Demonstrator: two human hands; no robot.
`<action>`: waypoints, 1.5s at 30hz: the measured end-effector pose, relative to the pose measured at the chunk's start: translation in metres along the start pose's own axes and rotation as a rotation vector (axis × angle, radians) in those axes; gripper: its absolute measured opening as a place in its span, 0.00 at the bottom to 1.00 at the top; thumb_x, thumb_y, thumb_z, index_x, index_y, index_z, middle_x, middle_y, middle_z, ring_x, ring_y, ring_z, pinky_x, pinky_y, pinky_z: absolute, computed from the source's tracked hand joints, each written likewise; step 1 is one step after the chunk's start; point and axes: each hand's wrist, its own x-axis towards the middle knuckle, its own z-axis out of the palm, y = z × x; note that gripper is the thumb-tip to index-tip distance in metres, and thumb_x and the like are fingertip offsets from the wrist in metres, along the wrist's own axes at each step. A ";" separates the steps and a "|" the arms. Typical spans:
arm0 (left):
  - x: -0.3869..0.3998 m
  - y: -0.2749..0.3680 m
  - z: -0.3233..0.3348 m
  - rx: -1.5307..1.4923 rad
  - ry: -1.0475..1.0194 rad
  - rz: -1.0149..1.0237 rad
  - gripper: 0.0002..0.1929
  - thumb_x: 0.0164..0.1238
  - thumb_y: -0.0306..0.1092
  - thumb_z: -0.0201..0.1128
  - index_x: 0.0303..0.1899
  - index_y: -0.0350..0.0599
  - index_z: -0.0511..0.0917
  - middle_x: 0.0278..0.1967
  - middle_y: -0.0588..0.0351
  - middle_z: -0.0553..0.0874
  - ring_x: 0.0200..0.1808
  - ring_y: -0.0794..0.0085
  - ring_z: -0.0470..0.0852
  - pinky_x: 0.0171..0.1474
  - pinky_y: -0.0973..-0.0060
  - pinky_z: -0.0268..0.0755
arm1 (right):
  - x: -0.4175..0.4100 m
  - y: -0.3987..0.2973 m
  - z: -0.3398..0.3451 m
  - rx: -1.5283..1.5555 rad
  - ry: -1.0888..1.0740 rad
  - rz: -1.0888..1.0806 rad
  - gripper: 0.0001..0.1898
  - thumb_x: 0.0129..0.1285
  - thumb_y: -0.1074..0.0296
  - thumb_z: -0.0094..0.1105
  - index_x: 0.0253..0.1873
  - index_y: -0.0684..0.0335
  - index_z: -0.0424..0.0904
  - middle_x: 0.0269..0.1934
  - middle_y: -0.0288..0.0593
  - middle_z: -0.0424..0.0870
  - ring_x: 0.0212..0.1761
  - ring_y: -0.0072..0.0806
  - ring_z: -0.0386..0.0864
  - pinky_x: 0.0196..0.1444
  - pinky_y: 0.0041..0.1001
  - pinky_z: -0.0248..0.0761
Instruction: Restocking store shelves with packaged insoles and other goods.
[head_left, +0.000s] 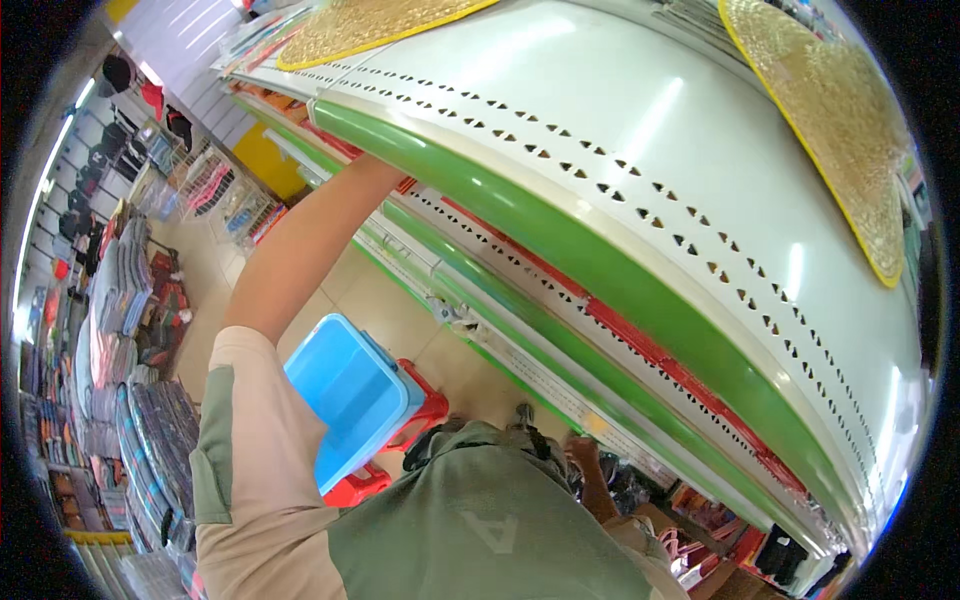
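Observation:
My left forearm reaches up and forward, and its wrist passes beneath the green front edge of a white perforated metal shelf (525, 217). The left hand is hidden there, next to red items on the tier below. My right hand (581, 448) is low beside my torso, close to the front edge of a lower shelf (600, 424). It is small and dim, so its fingers and any grip cannot be made out. Woven straw hats with yellow trim, one at the top (375, 26) and one at the right (825, 127), rest on the top shelf.
A blue plastic bin (352, 390) rests on a red plastic stool (427, 405) at my left. Stacks of folded clothes (124, 277) line the far left, with caps hung behind. Wire baskets (217, 187) stand farther off. Cartons and packaged goods lie at lower right.

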 end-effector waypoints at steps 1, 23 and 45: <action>-0.002 0.004 -0.002 -0.018 0.001 -0.016 0.26 0.65 0.42 0.68 0.59 0.36 0.75 0.55 0.43 0.82 0.54 0.67 0.83 0.55 0.64 0.77 | 0.004 -0.005 0.010 -0.001 -0.014 0.001 0.19 0.72 0.54 0.53 0.48 0.68 0.79 0.39 0.51 0.83 0.45 0.44 0.82 0.44 0.49 0.79; -0.077 -0.005 -0.031 -0.669 -0.109 -0.454 0.35 0.57 0.45 0.74 0.63 0.35 0.72 0.57 0.45 0.81 0.55 0.66 0.82 0.56 0.67 0.77 | -0.016 -0.058 0.261 -1.028 0.532 -0.410 0.15 0.71 0.63 0.59 0.52 0.71 0.78 0.44 0.50 0.86 0.48 0.36 0.86 0.50 0.38 0.79; -0.327 -0.005 0.039 -1.067 -0.107 -0.537 0.41 0.41 0.39 0.84 0.59 0.33 0.74 0.49 0.54 0.85 0.51 0.75 0.81 0.56 0.74 0.73 | -0.045 0.005 0.622 -0.451 -0.568 -0.331 0.29 0.61 0.60 0.72 0.63 0.63 0.71 0.58 0.46 0.79 0.63 0.33 0.76 0.65 0.35 0.69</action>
